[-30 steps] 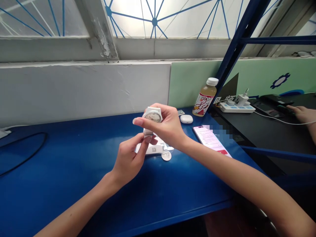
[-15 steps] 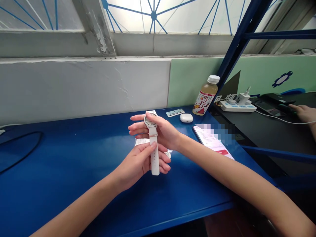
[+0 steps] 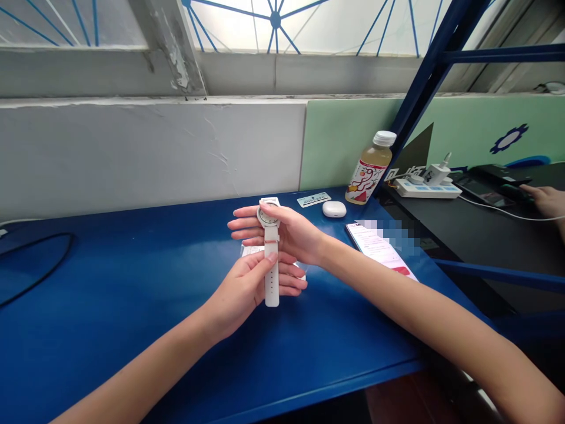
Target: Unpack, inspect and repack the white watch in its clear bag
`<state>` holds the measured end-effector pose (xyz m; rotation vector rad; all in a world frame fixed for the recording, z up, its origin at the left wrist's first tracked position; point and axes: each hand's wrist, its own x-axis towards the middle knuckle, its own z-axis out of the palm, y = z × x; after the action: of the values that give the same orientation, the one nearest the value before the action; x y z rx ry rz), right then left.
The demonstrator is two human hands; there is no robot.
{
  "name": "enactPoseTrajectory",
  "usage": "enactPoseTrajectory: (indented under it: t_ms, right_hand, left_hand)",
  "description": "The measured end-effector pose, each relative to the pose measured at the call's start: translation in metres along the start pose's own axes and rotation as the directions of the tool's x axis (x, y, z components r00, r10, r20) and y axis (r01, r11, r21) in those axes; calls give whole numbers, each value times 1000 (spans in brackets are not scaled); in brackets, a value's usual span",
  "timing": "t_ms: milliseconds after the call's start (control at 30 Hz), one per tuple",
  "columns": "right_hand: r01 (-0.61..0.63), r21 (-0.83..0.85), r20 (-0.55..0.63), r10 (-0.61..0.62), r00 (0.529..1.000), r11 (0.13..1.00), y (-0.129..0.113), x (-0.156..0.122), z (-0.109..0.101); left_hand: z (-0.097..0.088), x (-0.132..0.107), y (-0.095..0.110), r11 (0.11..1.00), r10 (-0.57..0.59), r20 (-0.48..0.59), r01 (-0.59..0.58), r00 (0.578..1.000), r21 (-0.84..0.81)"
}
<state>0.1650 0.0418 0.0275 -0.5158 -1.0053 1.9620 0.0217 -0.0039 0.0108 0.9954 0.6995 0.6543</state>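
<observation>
A white wristwatch (image 3: 272, 271) with a round face and a long punched strap is held upright between both hands, above the desk. My right hand (image 3: 293, 229) grips its case, with the thumb over the dial and the fingers behind it. Lower down, my left hand (image 3: 247, 281) pinches the strap, thumb in front and fingers behind. Partly hidden behind the hands, a small white printed item (image 3: 251, 250) lies on the blue desk (image 3: 132, 282); I cannot make out its kind.
Right of the hands are a white earbud case (image 3: 334, 209), a printed card (image 3: 313, 199), a phone (image 3: 379, 250) and a juice bottle (image 3: 369, 168). A power strip (image 3: 428, 188) sits farther right, near another person's hand (image 3: 547, 203). A black cable (image 3: 66, 253) curls at left.
The watch's strap end has shifted slightly up and left along with my left hand. Both hands keep the same hold, and the camera view has tipped a little.
</observation>
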Motion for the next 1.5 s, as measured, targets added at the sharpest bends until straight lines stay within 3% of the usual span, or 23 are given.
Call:
enactPoseTrajectory:
  t_ms: [300, 433, 600, 933, 1167, 1300, 1500]
  right_hand:
    - [-37, 55, 0, 37, 999, 998, -3, 1, 0]
    - [-13, 39, -2, 13, 1000, 999, -2, 2, -3]
    - [-28, 33, 57, 27, 998, 999, -2, 0, -5]
    - [-58, 115, 32, 55, 998, 992, -5, 0, -2]
    - [-55, 156, 35, 50, 998, 986, -6, 0, -4]
    - [-19, 134, -29, 23, 999, 991, -7, 1, -4]
    - [162, 20, -208, -154, 966, 987, -4, 2, -6]
  left_hand:
    - [3, -1, 3, 999, 20, -15, -20, 1000, -25]
    - [2, 0, 3, 998, -46, -23, 45, 999, -45]
    - [1, 1, 2, 989, -113, 57, 118, 992, -86]
    - [-1, 0, 2, 994, -69, 25, 71, 997, -79]
    - [-2, 2, 3, 992, -97, 9, 98, 995, -74]
    - [-3, 2, 3, 997, -54, -18, 53, 998, -49]
    - [-2, 2, 1, 999, 34, -41, -35, 999, -11]
